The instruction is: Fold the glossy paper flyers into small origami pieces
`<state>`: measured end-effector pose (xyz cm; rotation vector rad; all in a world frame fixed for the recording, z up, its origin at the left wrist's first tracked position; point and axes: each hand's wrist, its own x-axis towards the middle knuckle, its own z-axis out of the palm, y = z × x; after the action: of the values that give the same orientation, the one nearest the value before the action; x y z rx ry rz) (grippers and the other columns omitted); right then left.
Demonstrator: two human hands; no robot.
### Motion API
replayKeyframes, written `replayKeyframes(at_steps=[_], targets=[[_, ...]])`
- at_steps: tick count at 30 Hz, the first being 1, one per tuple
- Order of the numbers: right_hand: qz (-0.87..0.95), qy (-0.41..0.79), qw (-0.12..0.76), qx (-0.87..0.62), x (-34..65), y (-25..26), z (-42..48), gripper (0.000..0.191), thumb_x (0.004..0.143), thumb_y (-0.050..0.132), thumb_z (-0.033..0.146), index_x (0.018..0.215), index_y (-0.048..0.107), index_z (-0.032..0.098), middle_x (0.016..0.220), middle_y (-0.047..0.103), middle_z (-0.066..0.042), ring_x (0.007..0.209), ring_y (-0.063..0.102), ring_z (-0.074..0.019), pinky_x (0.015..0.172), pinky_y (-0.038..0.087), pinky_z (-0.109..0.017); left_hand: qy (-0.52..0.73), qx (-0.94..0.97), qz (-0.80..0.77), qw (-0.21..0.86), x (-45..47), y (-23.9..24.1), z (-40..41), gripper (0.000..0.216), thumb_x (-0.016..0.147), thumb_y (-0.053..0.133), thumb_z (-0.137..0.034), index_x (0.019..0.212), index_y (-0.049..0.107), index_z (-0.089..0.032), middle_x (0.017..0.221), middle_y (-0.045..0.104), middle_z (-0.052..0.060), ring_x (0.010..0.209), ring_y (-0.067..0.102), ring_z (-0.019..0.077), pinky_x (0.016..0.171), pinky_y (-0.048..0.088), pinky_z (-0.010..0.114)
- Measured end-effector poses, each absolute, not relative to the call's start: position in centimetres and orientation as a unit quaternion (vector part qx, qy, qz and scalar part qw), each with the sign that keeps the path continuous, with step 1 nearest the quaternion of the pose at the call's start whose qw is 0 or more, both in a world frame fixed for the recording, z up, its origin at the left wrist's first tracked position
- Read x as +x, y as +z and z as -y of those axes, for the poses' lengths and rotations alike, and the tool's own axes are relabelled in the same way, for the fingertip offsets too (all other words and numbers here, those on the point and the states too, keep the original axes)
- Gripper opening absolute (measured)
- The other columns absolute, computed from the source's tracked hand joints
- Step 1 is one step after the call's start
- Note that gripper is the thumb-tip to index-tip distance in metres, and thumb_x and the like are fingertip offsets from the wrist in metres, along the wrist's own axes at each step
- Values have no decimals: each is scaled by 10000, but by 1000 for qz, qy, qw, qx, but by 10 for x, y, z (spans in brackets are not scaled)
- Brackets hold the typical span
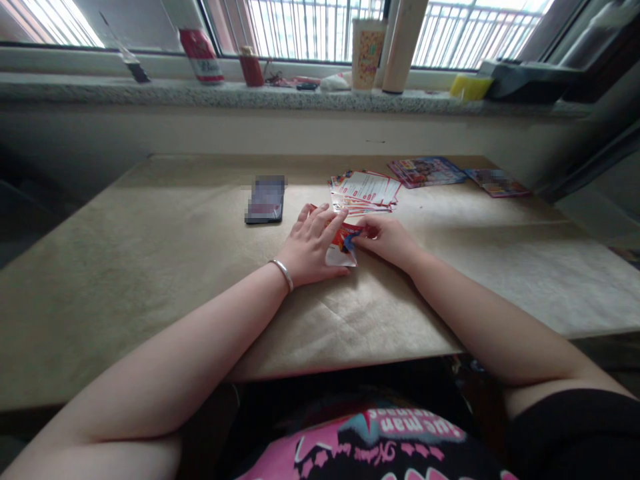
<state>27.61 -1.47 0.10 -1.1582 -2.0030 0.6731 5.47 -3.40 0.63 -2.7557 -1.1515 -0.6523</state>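
Far left on the paper-covered surface (150,267) I've got a dark phone (265,200) lying flat. Next along, my left hand (311,245): grip spread apart, palm down, pressing a red-and-white leaflet (344,252) just behind the near edge. My right hand (389,241) has its grip pinched on the leaflet's right edge. Behind, a fanned stack of cards (367,190); further right, colourful flyers (427,171).

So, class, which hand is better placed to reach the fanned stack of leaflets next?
Probably the right hand: it lies nearer the stack and only touches the edge of the leaflet, while the left hand lies flat on it.
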Motion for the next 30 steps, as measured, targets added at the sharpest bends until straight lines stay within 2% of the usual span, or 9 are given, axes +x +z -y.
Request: replayKeyframes(at_steps=[3,6,14,17,21,24,27,30], targets=[[786,266,344,-439,279,3,16,125,750,659,304,816,648,198,731,645,5,627,550,-131,609,436,-272,-199,-907,367,56,52,9,33,1048,704,717,-589,1532,232,-167,1420,431,154,1394,352,339,1235,21,546],[793,271,336,-430,280,2,15,125,760,649,311,808,646,195,742,657,0,631,558,-128,616,442,-270,-189,-913,356,68,50,10,32,943,748,693,-502,1526,256,-196,1421,438,134,1371,384,307,1238,26,535],[803,282,334,-405,279,-2,13,120,804,630,298,850,698,211,807,710,-14,654,613,-131,619,487,-270,-201,-905,369,63,50,11,33,868,787,657,-548,1506,326,-192,1469,444,129,1322,426,313,1205,179,487],[822,271,328,-379,279,-4,12,149,832,609,286,894,725,216,888,733,-30,750,648,-146,676,512,-277,-198,-898,386,72,50,12,32,786,810,641,-539,1472,396,-195,1346,573,118,1249,495,306,1176,232,498],[829,245,339,-371,277,-3,12,167,841,594,264,911,736,211,910,740,-36,770,646,-147,682,511,-270,-220,-889,389,99,50,10,29,590,827,633,-513,1324,567,-202,1113,700,91,1145,587,286,1193,187,542],[825,236,337,-388,274,-2,14,157,834,601,279,870,734,202,829,729,-26,704,623,-137,650,494,-261,-262,-879,387,98,51,7,27,346,870,603,-455,1104,682,-213,1021,730,69,1103,626,265,1193,187,551],[821,234,332,-402,271,0,16,155,832,607,297,835,731,204,764,713,-13,665,603,-130,628,475,-254,-290,-874,382,76,52,5,25,225,923,555,-391,940,703,-223,950,745,35,1027,665,228,1178,225,538],[814,250,332,-407,268,-1,18,155,825,627,316,875,731,213,802,717,-12,664,600,-125,608,464,-247,-305,-872,379,57,52,5,23,188,930,560,-350,913,697,-223,937,747,21,935,686,198,1163,251,522]])
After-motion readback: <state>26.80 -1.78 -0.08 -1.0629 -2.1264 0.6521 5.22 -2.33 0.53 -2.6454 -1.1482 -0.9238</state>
